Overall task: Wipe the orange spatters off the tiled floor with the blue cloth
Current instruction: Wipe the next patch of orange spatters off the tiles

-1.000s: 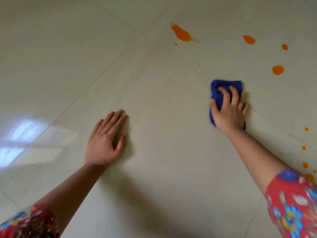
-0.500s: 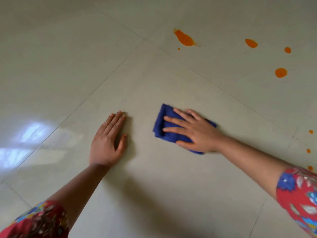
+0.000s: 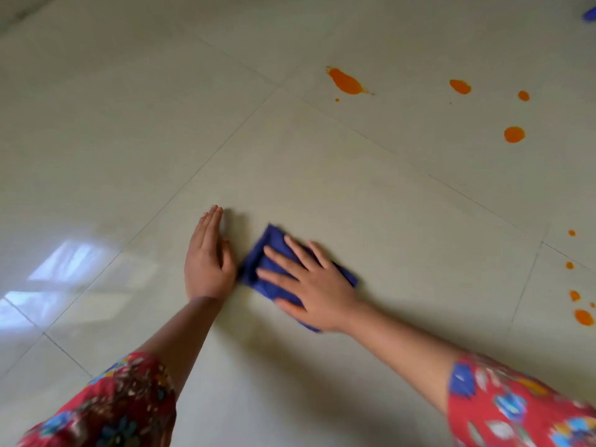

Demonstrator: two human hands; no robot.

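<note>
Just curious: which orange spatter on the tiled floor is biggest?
The elongated orange spatter, leftmost in view; the others are smaller, rounder blobs.

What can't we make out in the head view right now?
All head view.
Blue cloth: middle and underside covered by the right hand, edges motion-blurred; folds and staining unreadable.
Blue object, top right corner: cut off by the frame edge; unidentifiable.
Orange spatter, low right: runs to the right edge; anything beyond is out of frame.
Floor under the left hand: hidden by the palm.
</note>
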